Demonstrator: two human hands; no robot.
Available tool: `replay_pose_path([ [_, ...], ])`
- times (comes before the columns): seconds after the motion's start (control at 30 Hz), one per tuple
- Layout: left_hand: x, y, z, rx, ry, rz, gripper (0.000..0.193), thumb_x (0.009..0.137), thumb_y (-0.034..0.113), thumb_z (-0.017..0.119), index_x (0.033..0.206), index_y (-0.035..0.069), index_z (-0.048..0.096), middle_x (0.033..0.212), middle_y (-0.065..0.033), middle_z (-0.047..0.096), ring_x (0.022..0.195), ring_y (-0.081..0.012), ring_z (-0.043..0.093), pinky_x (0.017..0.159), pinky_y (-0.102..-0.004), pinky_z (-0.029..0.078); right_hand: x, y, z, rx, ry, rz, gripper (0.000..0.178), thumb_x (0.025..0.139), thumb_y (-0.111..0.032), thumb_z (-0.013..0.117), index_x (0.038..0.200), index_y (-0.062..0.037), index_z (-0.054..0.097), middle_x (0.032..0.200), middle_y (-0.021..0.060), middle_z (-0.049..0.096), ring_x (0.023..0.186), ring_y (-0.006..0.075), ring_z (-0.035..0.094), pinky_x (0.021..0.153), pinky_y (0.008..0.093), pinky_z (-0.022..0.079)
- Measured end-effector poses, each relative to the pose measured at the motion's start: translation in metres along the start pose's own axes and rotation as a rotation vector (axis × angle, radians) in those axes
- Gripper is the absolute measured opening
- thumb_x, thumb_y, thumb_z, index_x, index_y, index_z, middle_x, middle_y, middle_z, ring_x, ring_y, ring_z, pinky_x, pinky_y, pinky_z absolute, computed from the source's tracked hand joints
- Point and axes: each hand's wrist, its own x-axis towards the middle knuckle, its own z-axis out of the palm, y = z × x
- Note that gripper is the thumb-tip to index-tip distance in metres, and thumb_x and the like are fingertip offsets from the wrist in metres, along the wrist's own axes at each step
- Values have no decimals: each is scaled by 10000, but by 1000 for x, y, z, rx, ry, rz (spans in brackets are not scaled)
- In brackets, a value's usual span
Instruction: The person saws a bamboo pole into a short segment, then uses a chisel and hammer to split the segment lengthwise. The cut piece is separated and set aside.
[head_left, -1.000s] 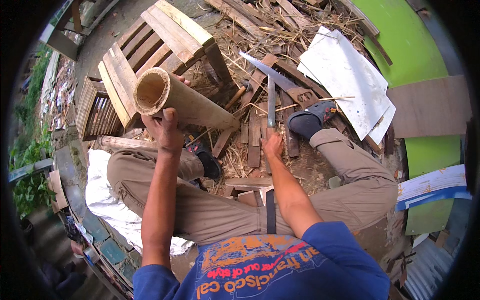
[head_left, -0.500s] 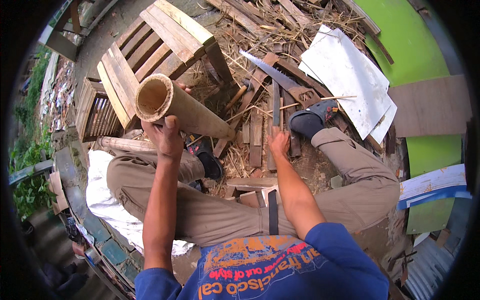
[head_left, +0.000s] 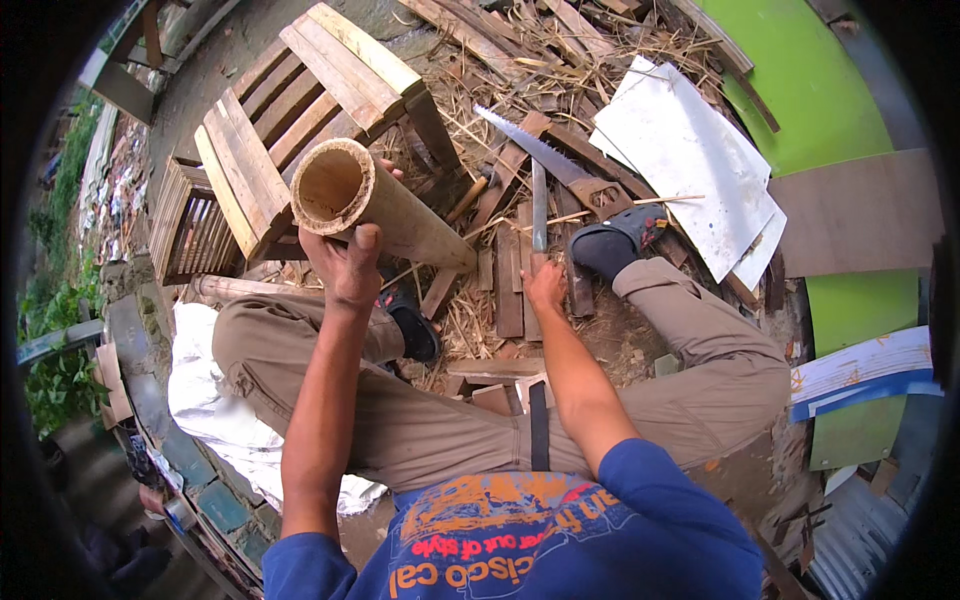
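Note:
My left hand (head_left: pixel 345 262) is wrapped round a thick, pale bamboo tube (head_left: pixel 415 228) near its open, rough-cut end. The tube leans toward me, its far end down among the scraps. On the right, my right hand (head_left: pixel 543 285) is closed round a long knife (head_left: pixel 539 207), whose narrow grey blade points away from me; the hand hides its handle. Beyond the blade lies a handsaw (head_left: pixel 560 160) with a wooden handle, on the boards. A hammer (head_left: pixel 470 195) with a wooden handle rests between the tube and the blade.
Slatted wooden crates (head_left: pixel 290 105) stand at the far left. Wood strips (head_left: pixel 508 290) and straw cover the ground ahead. White sheets (head_left: pixel 690 165) lie at the right, by a green panel (head_left: pixel 825 90). A white sack (head_left: pixel 215 400) is by my left leg.
The bamboo tube's open end has shifted slightly right and its mouth has turned a little. My right hand and the knife have moved slightly left, with the blade now showing a lighter face.

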Motion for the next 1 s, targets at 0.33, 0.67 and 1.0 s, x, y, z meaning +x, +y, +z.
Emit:
replay_pose_path([
  [0.33, -1, -5, 13, -44, -30, 10, 896, 788, 598, 785, 1341, -41, 488, 1163, -183, 618, 1059, -279, 645, 912, -430, 538, 20, 39, -26, 81, 13, -116, 625, 798, -473, 782, 1146, 26, 636, 1198, 254, 631, 1155, 430, 609, 961, 510, 497],
  [0.67, 8, -3, 62, -171, -90, 50, 764, 758, 419, 875, 1263, -49, 543, 1125, -107, 657, 1039, -202, 642, 943, -352, 495, 22, 36, -131, 153, -180, -264, 649, 768, -529, 776, 922, 98, 712, 995, 350, 683, 1018, 476, 670, 880, 504, 528],
  [1.0, 14, -61, 76, -63, 247, 142, 698, 829, 532, 785, 1203, -23, 589, 1121, -102, 650, 1019, -212, 636, 896, -365, 501, -30, 9, -168, 409, 19, -415, 560, 840, -497, 747, 890, 53, 656, 803, 234, 670, 755, 393, 645, 712, 475, 492],
])
